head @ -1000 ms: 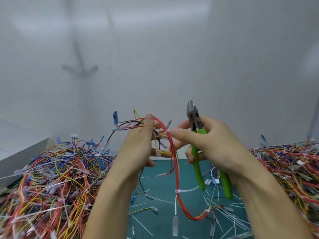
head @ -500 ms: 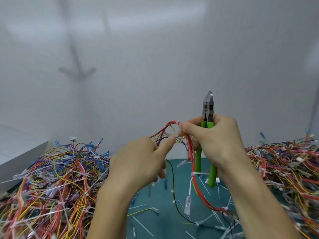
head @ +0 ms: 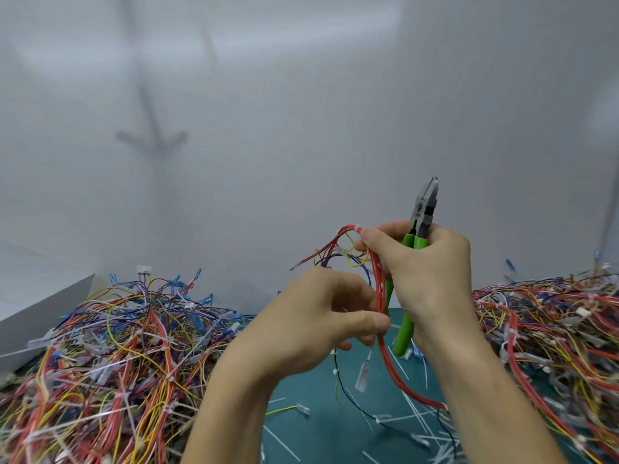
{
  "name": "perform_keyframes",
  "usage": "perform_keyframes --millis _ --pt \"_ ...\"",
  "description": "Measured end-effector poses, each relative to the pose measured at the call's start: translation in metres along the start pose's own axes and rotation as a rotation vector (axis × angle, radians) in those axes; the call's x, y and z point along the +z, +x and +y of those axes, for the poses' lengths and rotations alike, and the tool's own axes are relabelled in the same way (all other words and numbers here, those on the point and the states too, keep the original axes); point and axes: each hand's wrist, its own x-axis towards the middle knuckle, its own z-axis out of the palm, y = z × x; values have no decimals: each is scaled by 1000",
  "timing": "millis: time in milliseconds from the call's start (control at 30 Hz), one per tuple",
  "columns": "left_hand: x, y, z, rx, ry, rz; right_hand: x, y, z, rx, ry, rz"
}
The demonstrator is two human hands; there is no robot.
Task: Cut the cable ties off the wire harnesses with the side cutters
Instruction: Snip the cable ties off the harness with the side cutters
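Side cutters stand upright in the right hand, just right of centre at about 4 o'clock. Their grey steel head points to 12 o'clock with the jaws nearly together, and the glossy green handles run down through the palm. The fingers of that hand curl round the handles, while its thumb and forefinger also pinch the top of the wire harness right by a small white cable tie. The harness is a slim bundle of smooth red wires with thin yellow and dark strands looping out toward 9 o'clock. It hangs from the pinch, passes just beside the side cutters, then sweeps in a curve toward 5 o'clock down to the surface, a matte teal mat. The left hand, lower and toward 7 o'clock of the right, has its fingers curled, and its thumb and fingertips pinch the red bundle partway down. Straight white tie offcuts and clear terminal sleeves lie scattered on the mat at 5 o'clock. A tangled left heap of red, yellow, blue and purple wires fills 8 o'clock, a similar right heap fills 4 o'clock, and a plain white box sits at 9 o'clock.
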Motion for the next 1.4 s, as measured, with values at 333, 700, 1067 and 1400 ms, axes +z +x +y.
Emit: perform_keyframes --millis 333,700,1067,1400 --pt "-3 3 -10 -72 -351 183 -7 10 0 65 201 101" --pt "14 21 -15 -176 -473 542 -6 -2 -21 37 420 -82" --pt "24 33 -10 -117 -629 707 3 -7 -17 185 497 -307" --pt "17 28 -11 -97 -751 778 23 -26 -19 164 410 -394"
